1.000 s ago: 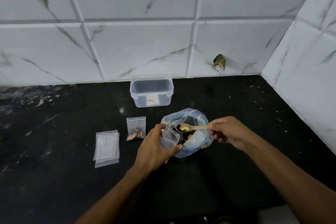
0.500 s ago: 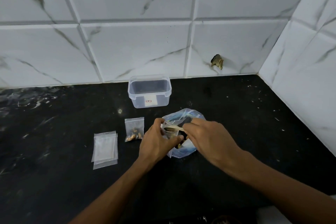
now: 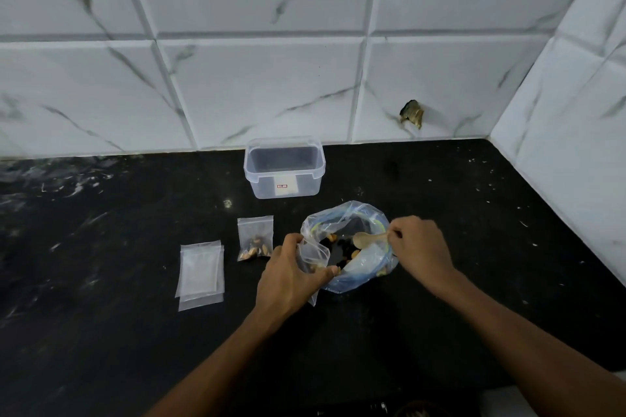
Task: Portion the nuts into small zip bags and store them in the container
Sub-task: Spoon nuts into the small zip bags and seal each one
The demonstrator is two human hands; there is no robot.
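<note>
Moved: right hand (image 3: 420, 249) has drawn the spoon (image 3: 367, 239) back over the big bag (image 3: 367, 276).
Fingers: right pinches the spoon handle; left hand (image 3: 291, 276) grips the small bag (image 3: 313, 252) mouth.
Handling: flimsy, slippery film; best pinched at the rim.

A big clear bag (image 3: 364, 267) with a blue zip edge sits open on the black desk (image 3: 474, 247), mixed nuts (image 3: 354, 252) inside. A small bag (image 3: 313, 256) is held open at its left rim. A filled small bag (image 3: 255, 238) and flat empty ones (image 3: 200, 272) lie farther left. The clear, lidless container (image 3: 284, 167) stands behind.
</note>
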